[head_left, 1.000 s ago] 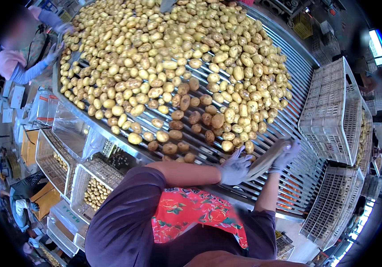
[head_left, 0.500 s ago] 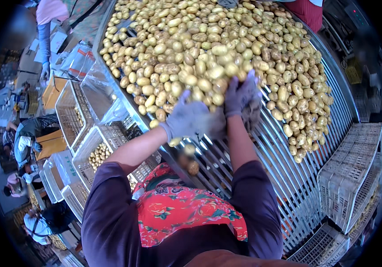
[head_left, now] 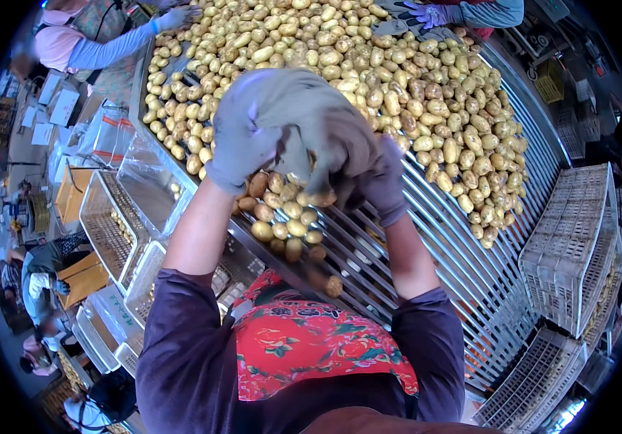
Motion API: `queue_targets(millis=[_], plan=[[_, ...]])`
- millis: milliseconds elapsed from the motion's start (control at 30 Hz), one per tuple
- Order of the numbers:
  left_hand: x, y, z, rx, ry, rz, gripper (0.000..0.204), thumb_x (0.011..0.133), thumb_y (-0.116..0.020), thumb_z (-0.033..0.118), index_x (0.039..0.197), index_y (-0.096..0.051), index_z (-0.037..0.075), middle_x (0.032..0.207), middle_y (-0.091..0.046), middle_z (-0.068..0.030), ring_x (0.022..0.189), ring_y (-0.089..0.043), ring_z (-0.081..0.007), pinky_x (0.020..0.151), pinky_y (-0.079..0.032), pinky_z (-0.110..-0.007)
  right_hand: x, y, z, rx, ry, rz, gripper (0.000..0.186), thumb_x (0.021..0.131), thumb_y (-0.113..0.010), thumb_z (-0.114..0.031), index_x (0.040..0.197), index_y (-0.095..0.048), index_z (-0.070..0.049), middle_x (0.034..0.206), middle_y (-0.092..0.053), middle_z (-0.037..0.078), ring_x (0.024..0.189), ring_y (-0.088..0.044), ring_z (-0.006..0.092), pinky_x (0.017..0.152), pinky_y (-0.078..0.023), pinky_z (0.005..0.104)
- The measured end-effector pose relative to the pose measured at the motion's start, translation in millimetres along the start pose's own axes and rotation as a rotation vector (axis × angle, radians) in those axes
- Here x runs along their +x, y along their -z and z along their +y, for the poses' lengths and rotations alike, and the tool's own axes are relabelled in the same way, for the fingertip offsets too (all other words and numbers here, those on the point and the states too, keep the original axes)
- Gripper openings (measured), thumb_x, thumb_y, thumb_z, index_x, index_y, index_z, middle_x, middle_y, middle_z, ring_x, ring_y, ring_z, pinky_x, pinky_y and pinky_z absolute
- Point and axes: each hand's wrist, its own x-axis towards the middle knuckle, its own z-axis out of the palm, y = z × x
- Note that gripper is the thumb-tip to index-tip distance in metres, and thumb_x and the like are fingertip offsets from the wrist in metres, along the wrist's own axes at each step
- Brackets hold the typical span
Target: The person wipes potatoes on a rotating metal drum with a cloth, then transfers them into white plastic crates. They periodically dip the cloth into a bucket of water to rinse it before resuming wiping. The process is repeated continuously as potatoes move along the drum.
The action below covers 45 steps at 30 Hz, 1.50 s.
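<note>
A crumpled grey cloth, partly smeared by motion, is held up over the slatted metal sorting table. My left hand, in a grey-lavender glove, grips its left side. On the cloth's lower right side is my right hand, gloved alike and closed on it, with its fingers partly hidden. A broad heap of small oval, yellow-brown produce, potato- or jujube-like, covers the far half of the table. Below the cloth, several loose pieces lie near my left wrist, by the near left edge.
White plastic crates and clear bags line the left side. More crates stack at the right. Across the table, a co-worker's gloved hand rests by the heap; another person's hand reaches in at the far left.
My hands have come up off the heap, lifting the grey cloth. More pieces lie at the near left edge. Both co-workers' hands have come to the heap.
</note>
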Motion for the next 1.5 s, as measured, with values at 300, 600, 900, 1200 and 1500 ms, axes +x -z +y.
queue_targets(millis=[300, 600, 900, 1200, 1500], plan=[[-45, -39, -186, 0.660, -0.189, -0.431, 0.062, 0.085, -0.059, 0.015, 0.145, -0.043, 0.014, 0.155, -0.033, -0.0094, 0.145, -0.025, -0.0302, 0.118, -0.008, -0.059, 38, -65, 44, -0.251, 0.088, -0.212, 0.094, 0.062, -0.079, -0.047, 0.143, -0.044, -0.017, 0.150, -0.036, 0.013, 0.142, -0.029, 0.0368, 0.114, -0.015, 0.0599], [3, -7, -198, 0.608, -0.100, -0.539, 0.064, 0.086, -0.065, 0.031, 0.145, -0.043, 0.016, 0.147, -0.043, -0.0065, 0.139, -0.035, -0.0287, 0.115, -0.012, -0.061, 84, -71, 35, -0.409, -0.322, -0.527, 0.039, 0.077, -0.066, -0.025, 0.113, -0.064, -0.010, 0.109, -0.064, 0.014, 0.111, -0.059, 0.0320, 0.104, -0.040, 0.0439], [-4, -3, -208, 0.923, -0.237, -0.904, 0.058, 0.092, -0.047, 0.029, 0.146, -0.040, 0.008, 0.152, -0.037, -0.0121, 0.142, -0.027, -0.0341, 0.119, -0.007, -0.054, 40, -131, 13, -0.780, -0.003, -0.403, 0.051, 0.086, -0.056, -0.029, 0.129, -0.052, -0.001, 0.142, -0.042, 0.023, 0.135, -0.037, 0.0410, 0.115, -0.020, 0.0617], [-123, 30, -194, 0.659, -0.065, -0.875, 0.051, 0.090, -0.046, 0.037, 0.138, -0.053, 0.023, 0.155, -0.033, -0.0090, 0.147, -0.022, -0.0286, 0.113, -0.002, -0.069, -65, -104, -31, -0.650, -0.178, -0.725, 0.061, 0.085, -0.054, -0.024, 0.143, -0.043, -0.009, 0.137, -0.048, 0.018, 0.132, -0.042, 0.0337, 0.115, -0.023, 0.0547], [48, 0, -175, 0.222, 0.290, -0.417, 0.040, 0.082, -0.061, 0.020, 0.120, -0.062, 0.011, 0.107, -0.068, -0.0082, 0.105, -0.063, -0.0262, 0.090, -0.046, -0.050, 76, -107, 11, 0.234, -0.583, 0.006, 0.039, 0.085, -0.058, -0.003, 0.124, -0.057, 0.004, 0.115, -0.065, 0.015, 0.104, -0.063, 0.0230, 0.092, -0.048, 0.0323]])
